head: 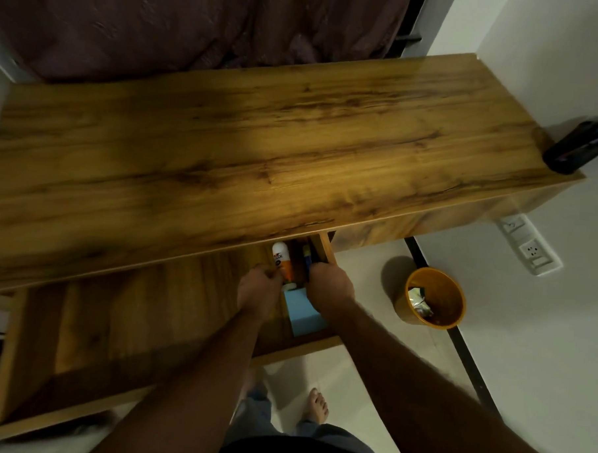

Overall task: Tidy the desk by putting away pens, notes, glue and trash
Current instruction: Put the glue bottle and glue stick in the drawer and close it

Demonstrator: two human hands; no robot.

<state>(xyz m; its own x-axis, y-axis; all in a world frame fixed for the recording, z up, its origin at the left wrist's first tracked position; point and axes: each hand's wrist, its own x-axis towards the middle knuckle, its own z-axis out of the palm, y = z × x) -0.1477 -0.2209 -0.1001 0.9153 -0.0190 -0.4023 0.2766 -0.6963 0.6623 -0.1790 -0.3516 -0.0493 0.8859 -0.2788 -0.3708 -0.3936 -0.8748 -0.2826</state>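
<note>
Both hands inside open drawer [170,309], left hand [257,290] gripping glue bottle [283,264], right hand [331,286] fingers curled, hold unclear, blue notes [302,313] between.

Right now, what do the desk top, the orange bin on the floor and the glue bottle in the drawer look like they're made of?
The brown desk top looks like wood-grain laminate: streaked grain, a soft sheen, thin straight edge. The round orange bin on the floor is probably moulded plastic: uniform colour, smooth thin rim. The white-and-orange glue bottle seems to be plastic with a printed label; it is too dim to say more.
</note>
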